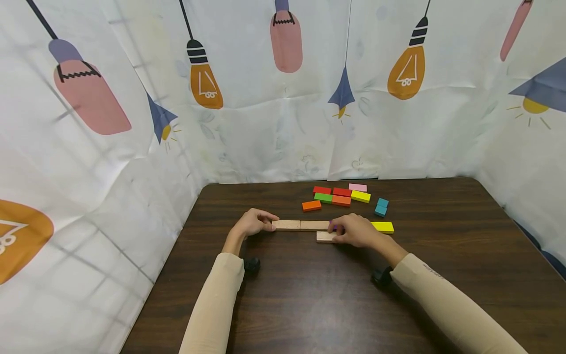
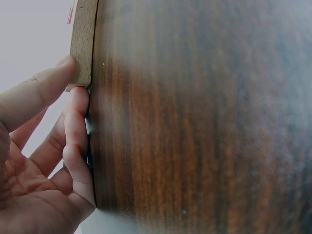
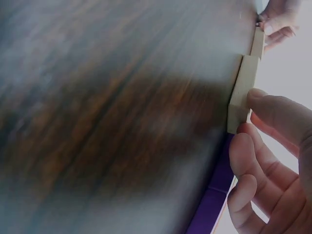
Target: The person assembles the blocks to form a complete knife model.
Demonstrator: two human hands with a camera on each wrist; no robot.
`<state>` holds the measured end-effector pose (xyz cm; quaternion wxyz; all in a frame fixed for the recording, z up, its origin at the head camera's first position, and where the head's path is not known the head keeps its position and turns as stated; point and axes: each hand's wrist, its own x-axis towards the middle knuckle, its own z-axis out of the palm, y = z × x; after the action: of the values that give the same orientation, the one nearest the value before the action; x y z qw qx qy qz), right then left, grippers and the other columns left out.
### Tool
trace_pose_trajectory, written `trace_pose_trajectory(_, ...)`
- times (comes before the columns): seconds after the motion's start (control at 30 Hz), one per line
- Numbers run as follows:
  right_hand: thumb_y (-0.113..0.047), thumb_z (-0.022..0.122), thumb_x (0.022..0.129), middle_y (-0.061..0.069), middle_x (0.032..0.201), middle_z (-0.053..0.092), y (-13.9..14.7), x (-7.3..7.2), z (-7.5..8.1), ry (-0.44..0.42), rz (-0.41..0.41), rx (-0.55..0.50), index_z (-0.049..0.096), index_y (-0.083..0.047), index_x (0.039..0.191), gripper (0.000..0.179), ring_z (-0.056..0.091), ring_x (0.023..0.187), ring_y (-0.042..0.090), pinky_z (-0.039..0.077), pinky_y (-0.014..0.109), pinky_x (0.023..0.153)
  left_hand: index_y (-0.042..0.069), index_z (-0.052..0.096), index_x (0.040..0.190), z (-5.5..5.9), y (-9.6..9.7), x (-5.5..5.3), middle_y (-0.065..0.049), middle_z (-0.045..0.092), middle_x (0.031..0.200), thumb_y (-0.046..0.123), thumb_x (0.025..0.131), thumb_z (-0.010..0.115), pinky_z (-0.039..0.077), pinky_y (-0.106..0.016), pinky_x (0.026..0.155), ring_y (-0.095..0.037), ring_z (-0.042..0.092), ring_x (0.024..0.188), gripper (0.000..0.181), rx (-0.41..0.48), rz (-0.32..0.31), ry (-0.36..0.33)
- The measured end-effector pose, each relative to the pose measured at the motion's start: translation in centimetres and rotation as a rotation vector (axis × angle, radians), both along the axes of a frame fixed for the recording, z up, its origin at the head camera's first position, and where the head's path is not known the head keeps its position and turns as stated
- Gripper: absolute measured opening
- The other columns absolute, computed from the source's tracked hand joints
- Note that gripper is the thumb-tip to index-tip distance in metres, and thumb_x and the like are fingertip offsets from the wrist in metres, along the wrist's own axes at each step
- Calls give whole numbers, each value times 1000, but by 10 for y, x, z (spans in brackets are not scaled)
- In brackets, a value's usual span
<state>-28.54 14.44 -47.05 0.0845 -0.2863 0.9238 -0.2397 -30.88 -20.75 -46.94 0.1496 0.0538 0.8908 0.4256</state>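
Head view is showing a row of blocks running nine to three across the bench (image 1: 283, 305), and the left hand (image 1: 254, 222) is pinching its nine-o'clock end, a plain block (image 1: 286, 225). A second plain block (image 1: 314, 225) is lying next along, then purple pieces (image 3: 219, 165), with a yellow block (image 1: 382, 227) sitting at three. So the line is looking largely formed! The right hand (image 1: 355, 231) is grasping a loose plain block (image 1: 325, 237) on the row's six-o'clock side, apparently not yet placed. Unused, perhaps: an orange block (image 1: 311, 206) is waiting at ten from that hand, a coloured cluster (image 1: 342, 200) around eleven, two blue blocks (image 1: 382, 206) toward one. Now, the hard parts: the right hand is covering most of the purple, and whether the held block is touching the row, I'm not managing to tell.
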Motion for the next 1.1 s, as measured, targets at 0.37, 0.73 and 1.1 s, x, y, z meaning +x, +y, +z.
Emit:
trace_pose_trajectory(0.37, -27, 80, 90, -10, 75, 61, -10, -2, 2, 19, 0, 10, 75, -21, 106, 17, 52, 65, 8, 43, 26, 59, 16, 79, 117, 0, 0, -1, -7, 70, 86, 16, 90, 80, 49, -36, 85, -22, 62, 83, 28, -8, -4, 5)
trace_pose_trajectory(0.73, -26, 80, 90, -9, 74, 60, -14, -4, 2, 6, -8, -7, 74, -20, 106, 18, 52, 64, 9, 43, 27, 60, 17, 79, 117, -1, 0, -1, -5, 69, 84, 15, 90, 79, 47, -35, 83, -22, 60, 81, 27, -6, -9, 4)
trace_pose_trajectory(1.1, -25, 80, 90, -8, 75, 60, -16, -4, 1, 7, -13, -19, 73, -19, 105, 17, 52, 64, 10, 44, 27, 59, 17, 80, 117, -2, -1, -2, -5, 68, 85, 15, 90, 80, 47, -35, 82, -22, 59, 82, 27, 7, -3, -6)
